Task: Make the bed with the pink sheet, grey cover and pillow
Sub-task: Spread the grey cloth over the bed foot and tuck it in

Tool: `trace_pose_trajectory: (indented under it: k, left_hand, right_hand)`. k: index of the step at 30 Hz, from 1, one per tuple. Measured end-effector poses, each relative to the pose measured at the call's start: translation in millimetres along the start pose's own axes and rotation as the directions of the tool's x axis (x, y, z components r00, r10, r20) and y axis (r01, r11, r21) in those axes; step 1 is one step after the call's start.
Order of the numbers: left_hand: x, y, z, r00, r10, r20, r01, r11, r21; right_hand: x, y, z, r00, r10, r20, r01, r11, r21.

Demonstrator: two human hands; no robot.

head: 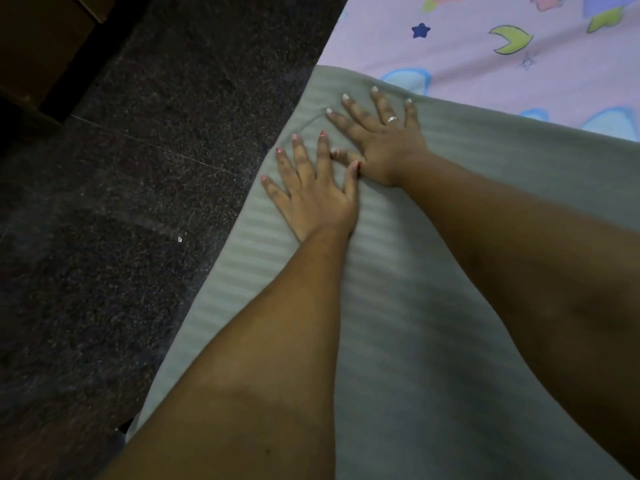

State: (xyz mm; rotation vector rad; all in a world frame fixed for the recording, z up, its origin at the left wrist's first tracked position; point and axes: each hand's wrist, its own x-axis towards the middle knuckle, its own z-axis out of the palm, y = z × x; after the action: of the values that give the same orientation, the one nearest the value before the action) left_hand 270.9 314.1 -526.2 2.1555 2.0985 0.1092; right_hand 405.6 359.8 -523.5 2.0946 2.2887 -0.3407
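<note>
We work from one view: head camera, worn by person, facing forward and steeply down along both forearms [277,341]. We sit close. Left hand [311,195] and right hand [381,143], fingers spread flat on grey cover [467,271], land mid-frame. Pink sheet [485,84] fills top right. Dark floor [138,202] takes left half. Wooden furniture [38,46] clips top-left corner. Wide lens stretches forearms at bottom.

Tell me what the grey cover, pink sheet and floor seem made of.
Grey cover: woven cloth, likely cotton or a blend, slight sheen; tone-on-tone stripes show.
Pink sheet: thin matte printed cloth, probably cotton; star and moon print.
Floor: dark speckled stone, granite-like or terrazzo, polished; fine joint line visible.
</note>
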Motion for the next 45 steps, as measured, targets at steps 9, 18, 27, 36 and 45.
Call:
trace_pose_trajectory:
  k: [9,18,27,36,45]
  left_hand:
    - [-1,4,17,0.985,0.025,-0.170,-0.011,0.997,0.082]
    - [-7,14,12,0.995,0.003,-0.101,0.010,0.991,0.133]
    - [-53,134,23,0.988,-0.153,0.029,0.153,0.988,0.028]
    - [-224,340,54,0.888,0.411,0.204,-0.422,0.907,0.008]
    - [-366,441,66,0.632,0.678,0.375,-0.702,0.706,-0.093]
  right_hand:
    - [-30,71,1,0.971,0.214,-0.103,-0.210,0.976,0.050]
    - [-154,184,6,0.845,0.489,-0.217,-0.497,0.867,0.020]
    - [-315,292,16,0.669,0.718,-0.192,-0.714,0.693,0.101]
    - [-471,379,11,0.500,0.845,-0.189,-0.853,0.518,0.061]
    - [-542,418,5,0.131,0.987,0.089,-0.879,0.074,0.471]
